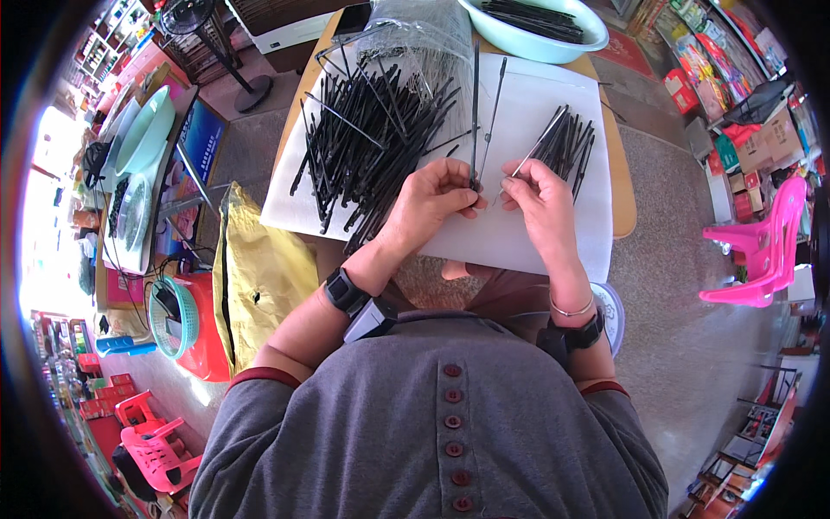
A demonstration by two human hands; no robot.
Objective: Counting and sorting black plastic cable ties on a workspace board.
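The left hand (432, 201) is pinching upright black sticks (475, 112) over the white sheet (519, 233); the right hand (540, 203), fingers closed, is holding a thin metal rod (538, 145) ready beside them.

Matt black plastic sticks (372, 138) are heaped on smooth white paper (527, 173); a glossy plastic basin (540, 43) is seen far.

Speckled grey floor (683, 285); pink plastic chairs (761, 246); standing fan (194, 17); bright daylight at left.
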